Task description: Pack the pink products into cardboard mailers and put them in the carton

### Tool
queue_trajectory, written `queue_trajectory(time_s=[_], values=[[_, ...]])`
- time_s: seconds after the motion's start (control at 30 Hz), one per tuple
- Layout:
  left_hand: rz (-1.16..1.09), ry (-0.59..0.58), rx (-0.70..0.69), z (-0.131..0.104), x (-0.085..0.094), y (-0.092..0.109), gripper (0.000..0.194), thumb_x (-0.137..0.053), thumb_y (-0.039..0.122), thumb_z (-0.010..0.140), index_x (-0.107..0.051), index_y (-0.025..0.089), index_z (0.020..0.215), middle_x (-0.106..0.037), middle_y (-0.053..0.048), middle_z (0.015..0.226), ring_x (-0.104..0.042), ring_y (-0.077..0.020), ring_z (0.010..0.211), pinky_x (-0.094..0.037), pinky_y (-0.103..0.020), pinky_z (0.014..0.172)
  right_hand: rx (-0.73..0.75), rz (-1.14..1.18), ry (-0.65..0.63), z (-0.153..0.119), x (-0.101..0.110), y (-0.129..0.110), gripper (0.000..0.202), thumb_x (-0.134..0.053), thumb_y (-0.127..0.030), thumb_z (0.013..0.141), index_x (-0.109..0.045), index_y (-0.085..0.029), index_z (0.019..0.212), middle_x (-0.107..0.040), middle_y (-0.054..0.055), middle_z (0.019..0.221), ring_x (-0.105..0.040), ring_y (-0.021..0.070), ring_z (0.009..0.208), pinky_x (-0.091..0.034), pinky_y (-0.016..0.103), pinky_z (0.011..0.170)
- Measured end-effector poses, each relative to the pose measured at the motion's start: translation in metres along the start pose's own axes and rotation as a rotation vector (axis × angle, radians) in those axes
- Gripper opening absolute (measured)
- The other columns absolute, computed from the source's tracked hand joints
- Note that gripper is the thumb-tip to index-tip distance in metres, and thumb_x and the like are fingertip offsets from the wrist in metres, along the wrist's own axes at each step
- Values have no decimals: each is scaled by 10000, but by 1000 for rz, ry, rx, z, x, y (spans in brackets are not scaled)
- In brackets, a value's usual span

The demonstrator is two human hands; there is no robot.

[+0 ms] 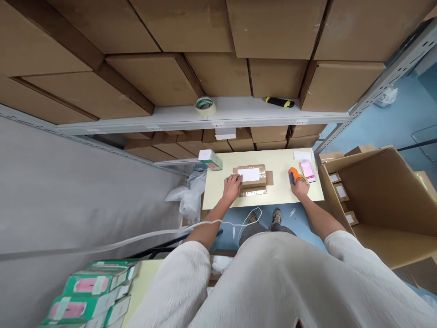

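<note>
A small cardboard box (pixel 253 183) with a white label on top lies on the cream table (pixel 280 196). Clear tape shines along its edges, and a flap sticks out on its right side. My left hand (pixel 232 187) grips the box at its left end, fingertips at the label's edge. On the right of the table, my right hand (pixel 300 187) is closed around an orange tape dispenser (pixel 293 175). Just beyond that hand lies a pink-screened phone (pixel 308 171), partly blurred, with a white paper slip (pixel 302 155) behind it.
A green-and-white box (pixel 210 159) stands at the table's back left. On the shelf (pixel 235 109) lie a tape roll (pixel 205 105) and a utility knife (pixel 280 102). A large open carton (pixel 385 191) holds small boxes at right. A white cable (pixel 146 234) crosses in front.
</note>
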State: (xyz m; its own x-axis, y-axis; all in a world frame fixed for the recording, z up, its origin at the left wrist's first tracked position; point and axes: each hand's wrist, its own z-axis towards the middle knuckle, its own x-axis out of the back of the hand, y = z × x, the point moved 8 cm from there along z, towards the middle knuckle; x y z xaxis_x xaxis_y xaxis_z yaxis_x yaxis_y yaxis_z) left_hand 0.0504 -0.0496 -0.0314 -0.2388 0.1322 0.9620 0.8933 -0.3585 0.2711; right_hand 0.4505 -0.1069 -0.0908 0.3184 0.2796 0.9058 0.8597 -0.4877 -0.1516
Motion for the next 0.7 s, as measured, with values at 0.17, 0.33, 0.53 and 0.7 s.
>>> queue_trajectory(time_s=[0.17,0.33,0.53,0.7], values=[[-52,-1,-50,0,3,-3,557,-466,116,989,-648,271,1492,-645,-168,1457,-553,-359,1334,-406,-529,1107,78,75,67,-10,31,-20,302,-610,-394,971,-736,-197,1162,-763,159,1071,-680,364,1137,-477,496,1022],[-154,17,-84,0,13,-8,505,-475,112,984,-722,286,1389,-691,-143,1430,-575,-340,1347,-385,-523,1112,358,485,-58,-16,82,-78,365,-674,-470,940,-776,-242,1206,-805,95,1164,-714,345,1143,-519,509,1065],[-291,57,-59,-4,18,-20,420,-503,133,996,-784,301,1258,-738,-99,1432,-558,-320,1418,-342,-554,1121,578,860,-490,-38,118,-164,567,-842,-586,835,-796,-241,1282,-788,84,1300,-708,312,1203,-540,496,1114],[-387,63,-45,-5,15,-28,393,-513,145,996,-805,281,1222,-738,-96,1453,-575,-319,1414,-346,-574,1128,507,872,-695,-52,99,-208,572,-922,-552,765,-818,-258,1245,-798,80,1264,-728,268,1144,-583,459,1068]])
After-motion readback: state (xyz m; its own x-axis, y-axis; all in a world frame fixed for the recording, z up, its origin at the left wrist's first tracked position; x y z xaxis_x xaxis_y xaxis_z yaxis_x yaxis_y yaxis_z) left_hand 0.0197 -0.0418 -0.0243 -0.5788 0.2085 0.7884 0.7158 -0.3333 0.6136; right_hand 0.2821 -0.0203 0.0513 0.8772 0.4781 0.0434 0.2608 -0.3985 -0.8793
